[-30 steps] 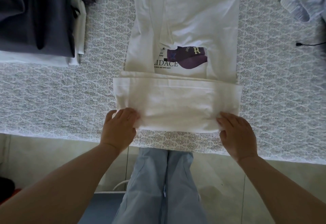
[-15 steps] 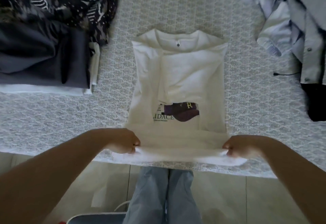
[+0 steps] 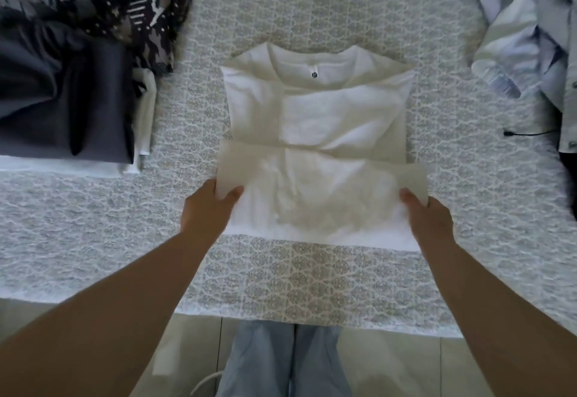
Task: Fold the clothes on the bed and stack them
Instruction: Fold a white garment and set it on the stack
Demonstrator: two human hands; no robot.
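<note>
I had left hand (image 3: 207, 209) and right hand (image 3: 429, 217) each pinching the white cotton T-shirt's (image 3: 315, 121) folded-up hem over the lace-covered bed (image 3: 312, 278).

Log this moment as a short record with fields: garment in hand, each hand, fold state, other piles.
garment: white T-shirt, collar away from the person, on the lace bedspread
left hand: pinches the folded hem's left corner
right hand: pinches the right corner
fold state: bottom part doubled up over the front
left of shirt: folded stack, dark grey on top, patterned garment behind
right of shirt: unfolded pale shirts
</note>
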